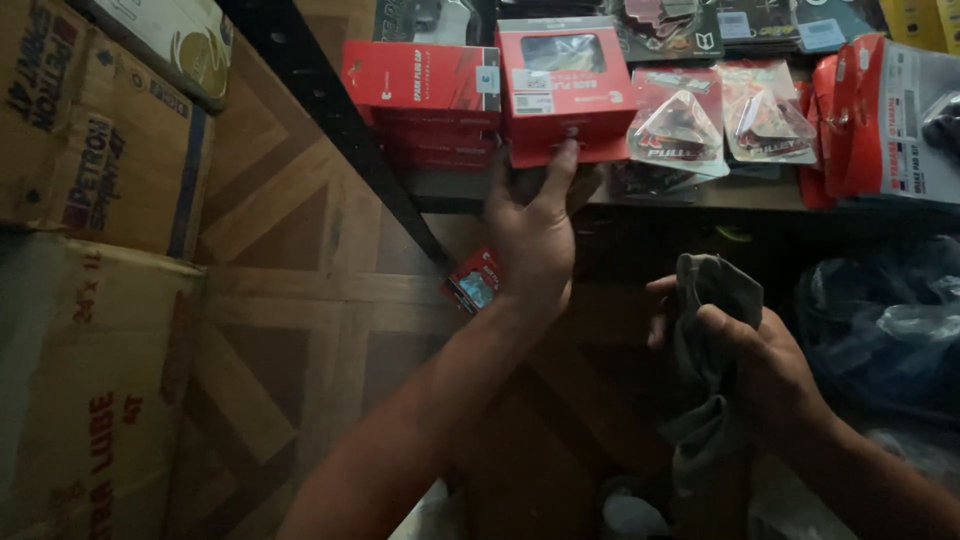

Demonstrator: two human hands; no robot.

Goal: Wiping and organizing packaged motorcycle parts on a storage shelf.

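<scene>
Left hand [535, 235] lifting red box [565, 90], right hand [760, 350] gripping grey cloth [712, 300]

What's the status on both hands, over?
Left hand gripping red windowed box at shelf. Right hand clutching grey cloth. Clear packets right beside box.

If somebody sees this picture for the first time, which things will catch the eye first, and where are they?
The eye goes first to the red box with a clear window at top centre, which the left hand holds from below against a stack of flat red boxes on the shelf. Lower right, the right hand grips a grey cloth. Large cardboard cartons fill the left edge.
</scene>
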